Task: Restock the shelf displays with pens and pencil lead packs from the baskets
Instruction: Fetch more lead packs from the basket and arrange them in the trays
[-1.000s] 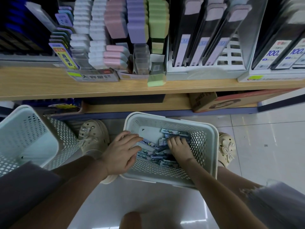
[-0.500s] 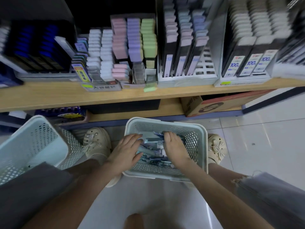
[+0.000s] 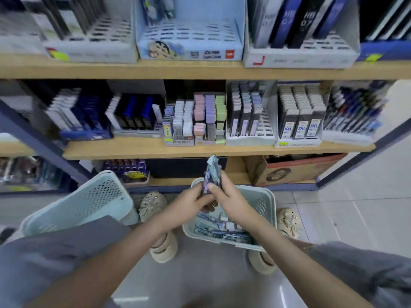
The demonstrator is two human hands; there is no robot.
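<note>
The left hand and the right hand both grip one bunch of small packs. The bunch stands upright, just above the pale green basket on the floor. More packs lie inside it. Another basket leans at the left.

The single head view looks forward and down, close above shelves and floor baskets.
</note>
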